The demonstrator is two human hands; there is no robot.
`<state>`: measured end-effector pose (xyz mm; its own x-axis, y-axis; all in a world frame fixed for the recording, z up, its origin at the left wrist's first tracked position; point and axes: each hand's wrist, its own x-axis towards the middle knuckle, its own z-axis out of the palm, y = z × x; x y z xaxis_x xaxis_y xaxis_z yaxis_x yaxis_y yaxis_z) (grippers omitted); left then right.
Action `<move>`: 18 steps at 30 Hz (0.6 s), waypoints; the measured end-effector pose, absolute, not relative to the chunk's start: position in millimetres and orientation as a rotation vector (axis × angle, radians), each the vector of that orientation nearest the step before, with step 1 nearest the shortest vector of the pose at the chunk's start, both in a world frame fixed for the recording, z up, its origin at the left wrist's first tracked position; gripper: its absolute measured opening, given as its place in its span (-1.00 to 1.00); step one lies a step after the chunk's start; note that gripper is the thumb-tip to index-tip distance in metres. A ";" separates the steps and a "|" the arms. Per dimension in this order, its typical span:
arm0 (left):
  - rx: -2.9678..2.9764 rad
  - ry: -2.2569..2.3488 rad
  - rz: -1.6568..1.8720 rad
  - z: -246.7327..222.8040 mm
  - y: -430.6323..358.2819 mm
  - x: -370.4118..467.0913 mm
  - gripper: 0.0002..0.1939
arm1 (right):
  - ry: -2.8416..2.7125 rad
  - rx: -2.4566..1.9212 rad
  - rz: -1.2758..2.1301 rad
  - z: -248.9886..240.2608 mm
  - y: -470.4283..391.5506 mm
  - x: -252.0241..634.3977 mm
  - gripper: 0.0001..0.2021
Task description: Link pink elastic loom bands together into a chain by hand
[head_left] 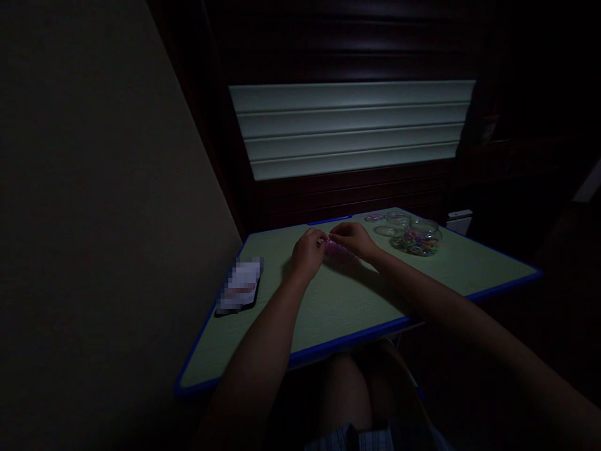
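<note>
Over the middle of the table, my left hand (307, 252) has its fingers pinched at one end of a pink, shiny item (336, 250), whose exact kind I cannot make out. My right hand (355, 238) is pinched close beside it, its fingertips almost meeting those of the left. A speck of yellow shows between the fingertips. The pink item hangs or lies under the right hand, partly hidden by it. Right of the hands stands a round clear jar (425, 228) holding many small coloured rings that look like elastic bands.
The light green table (347, 307) has a blue edge. Behind the jar are a second clear container (398, 219), a clear lid (385, 231) and a small pinkish round thing (374, 218). A phone-like slab (240, 285) with a blurred top lies at left. A wall (117, 219) rises beside it.
</note>
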<state>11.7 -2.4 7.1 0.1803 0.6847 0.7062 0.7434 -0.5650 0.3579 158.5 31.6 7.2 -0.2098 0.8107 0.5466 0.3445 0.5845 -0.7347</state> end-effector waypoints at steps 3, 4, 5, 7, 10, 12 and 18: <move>-2.366 -1.432 -1.369 7.8 -3.0 11.7 -0.86 | -1.808 -0.933 0.579 7.0 32.0 158.5 -0.78; -2.366 -1.431 -1.384 8.0 -2.8 11.7 -0.85 | -1.807 -0.928 0.589 7.2 31.9 158.5 -0.78; -2.368 -1.428 -1.406 8.1 -2.4 11.8 -0.85 | -1.800 -0.925 0.600 7.5 31.6 158.5 -0.78; -2.375 -1.428 -1.473 8.0 -0.4 12.2 -0.86 | -1.774 -0.923 0.616 8.3 31.0 158.2 -0.78; -2.373 -1.487 -1.633 6.9 4.9 13.5 -0.90 | -1.733 -0.926 0.641 9.4 29.9 157.9 -0.80; -2.355 -1.572 -1.779 5.5 8.7 14.3 -0.93 | -1.699 -0.923 0.673 10.3 28.6 157.8 -0.80; -2.342 -1.778 -2.037 3.3 13.9 15.3 -0.86 | -1.591 -0.895 0.778 16.3 21.5 157.5 -0.77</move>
